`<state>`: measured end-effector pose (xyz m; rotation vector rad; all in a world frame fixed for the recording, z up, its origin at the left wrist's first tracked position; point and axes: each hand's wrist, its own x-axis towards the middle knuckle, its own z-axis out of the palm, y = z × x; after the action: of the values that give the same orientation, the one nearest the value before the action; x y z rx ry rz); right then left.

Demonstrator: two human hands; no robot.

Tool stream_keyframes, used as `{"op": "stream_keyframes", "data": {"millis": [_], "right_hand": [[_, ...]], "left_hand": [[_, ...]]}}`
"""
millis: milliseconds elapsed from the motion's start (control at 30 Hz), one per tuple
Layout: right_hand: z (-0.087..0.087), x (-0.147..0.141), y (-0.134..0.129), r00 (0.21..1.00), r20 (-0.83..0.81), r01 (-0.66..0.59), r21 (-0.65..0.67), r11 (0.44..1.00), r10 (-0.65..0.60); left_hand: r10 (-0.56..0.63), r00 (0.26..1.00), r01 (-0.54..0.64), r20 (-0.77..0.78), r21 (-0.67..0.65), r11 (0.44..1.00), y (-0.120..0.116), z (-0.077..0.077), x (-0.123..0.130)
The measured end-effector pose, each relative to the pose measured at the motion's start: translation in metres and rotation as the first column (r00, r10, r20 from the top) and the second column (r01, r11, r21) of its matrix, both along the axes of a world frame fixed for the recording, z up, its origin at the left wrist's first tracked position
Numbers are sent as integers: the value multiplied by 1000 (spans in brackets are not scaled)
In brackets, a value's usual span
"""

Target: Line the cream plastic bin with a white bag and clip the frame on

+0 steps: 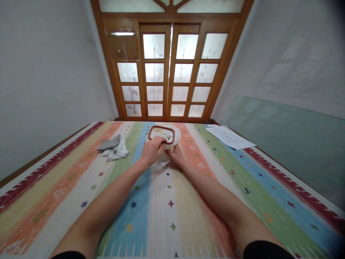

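A brown rounded-rectangular embroidery hoop [174, 133] is raised over the far middle of the table, tilted towards me. Thin white cloth [161, 165] lies across and behind it and hangs out below. My left hand [153, 151] is closed on the hoop's lower edge, its thumb side near the lower middle. Just below the hoop's right corner, my right hand [176, 157] pinches the white cloth, with most of its fingers hidden behind. Some crumpled white cloth shows inside the hoop.
A striped, patterned tablecloth [159, 223] covers the table. Left of my hands lie a folded grey cloth [109, 143] and a crumpled white cloth [118, 151]. Printed paper sheets [230, 136] rest near the right edge. Wooden glazed doors [169, 72] stand beyond.
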<state>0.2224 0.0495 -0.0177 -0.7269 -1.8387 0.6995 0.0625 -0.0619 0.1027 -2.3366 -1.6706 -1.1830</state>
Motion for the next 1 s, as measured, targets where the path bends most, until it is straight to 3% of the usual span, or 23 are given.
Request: {"op": "stream_keyframes", "data": {"millis": [100,433,1000], "right_hand": [[-2,0,2,991,-130,4,6,1000,-3],[0,-1,-3,994,-110,-17,-11,1000,16],[4,-1,-7,998,-45,56,66,996,-53]], "left_hand": [[-22,998,21,56,13,1000,0,-2,1],[-75,978,67,193,47,997,0,-1,3],[39,999,-39,-33,1,999,3,-4,-3]]}}
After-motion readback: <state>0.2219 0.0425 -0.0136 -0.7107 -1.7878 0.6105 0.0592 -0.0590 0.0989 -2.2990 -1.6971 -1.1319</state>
